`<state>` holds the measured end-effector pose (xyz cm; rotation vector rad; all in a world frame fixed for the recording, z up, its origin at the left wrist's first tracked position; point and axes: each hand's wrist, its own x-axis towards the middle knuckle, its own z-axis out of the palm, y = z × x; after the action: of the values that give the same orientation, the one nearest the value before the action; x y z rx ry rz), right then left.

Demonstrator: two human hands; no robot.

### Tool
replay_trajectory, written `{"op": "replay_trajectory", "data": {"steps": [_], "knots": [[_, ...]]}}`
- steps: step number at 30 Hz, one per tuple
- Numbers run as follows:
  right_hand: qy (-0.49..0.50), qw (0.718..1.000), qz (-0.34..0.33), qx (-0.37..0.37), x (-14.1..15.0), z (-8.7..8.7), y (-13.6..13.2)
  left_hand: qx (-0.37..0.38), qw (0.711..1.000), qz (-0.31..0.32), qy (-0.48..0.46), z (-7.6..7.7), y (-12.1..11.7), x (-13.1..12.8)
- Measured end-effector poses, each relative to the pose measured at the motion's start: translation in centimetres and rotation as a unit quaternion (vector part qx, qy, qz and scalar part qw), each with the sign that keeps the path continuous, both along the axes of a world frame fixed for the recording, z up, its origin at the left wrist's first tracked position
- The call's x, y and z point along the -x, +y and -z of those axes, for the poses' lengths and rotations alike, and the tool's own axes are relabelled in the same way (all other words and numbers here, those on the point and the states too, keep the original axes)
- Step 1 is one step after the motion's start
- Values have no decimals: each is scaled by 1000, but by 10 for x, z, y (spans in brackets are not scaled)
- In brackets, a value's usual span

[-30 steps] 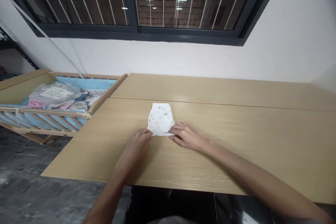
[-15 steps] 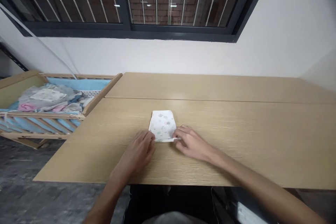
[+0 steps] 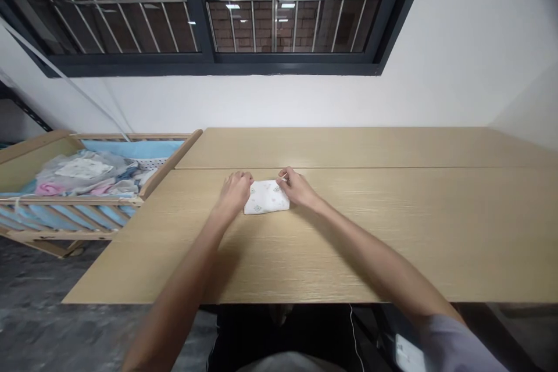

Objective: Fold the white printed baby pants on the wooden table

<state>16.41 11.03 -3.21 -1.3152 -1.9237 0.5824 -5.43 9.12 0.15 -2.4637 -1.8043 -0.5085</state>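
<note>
A small folded white cloth (image 3: 265,197) with a tiny printed pattern lies on the wooden table in front of me. My left hand (image 3: 236,189) is at its far left corner, fingers curled over the edge. At the far right corner, my right hand (image 3: 297,186) pinches the cloth between thumb and fingers. The near edge of the cloth rests flat on the tabletop, and the fingers partly cover its two far corners.
The pale wooden table (image 3: 370,232) has a seam running across it. To the left stands a wooden crib (image 3: 168,167) with blue lining, holding a heap of clothes and cloths (image 3: 87,171). Behind the table are a white wall and a barred window (image 3: 279,64).
Both hands have moved from the near corners of the cloth to its far corners. The cloth now looks shorter from front to back, folded over. The camera view has shifted slightly.
</note>
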Motion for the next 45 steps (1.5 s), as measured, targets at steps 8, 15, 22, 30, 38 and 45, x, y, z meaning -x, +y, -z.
{"op": "replay_trajectory", "data": {"steps": [8,15,22,30,38,45], "knots": [[20,997,66,23,2,42,27,-10,1000,-29,6,43,23,-2],[-11,996,52,-77,-1,19,6,-63,996,-22,-57,34,7,-2],[-262,948,-121,-132,17,18,-26,-4,991,94,-94,61,-12,-32],[-304,942,-119,-80,19,27,-30,37,996,71,-49,83,-11,-29],[-257,963,-76,16,1,21,-37,62,998,9,-31,87,-8,-8],[-223,971,-86,-13,-18,11,-33,34,996,84,-26,53,-13,4]]}}
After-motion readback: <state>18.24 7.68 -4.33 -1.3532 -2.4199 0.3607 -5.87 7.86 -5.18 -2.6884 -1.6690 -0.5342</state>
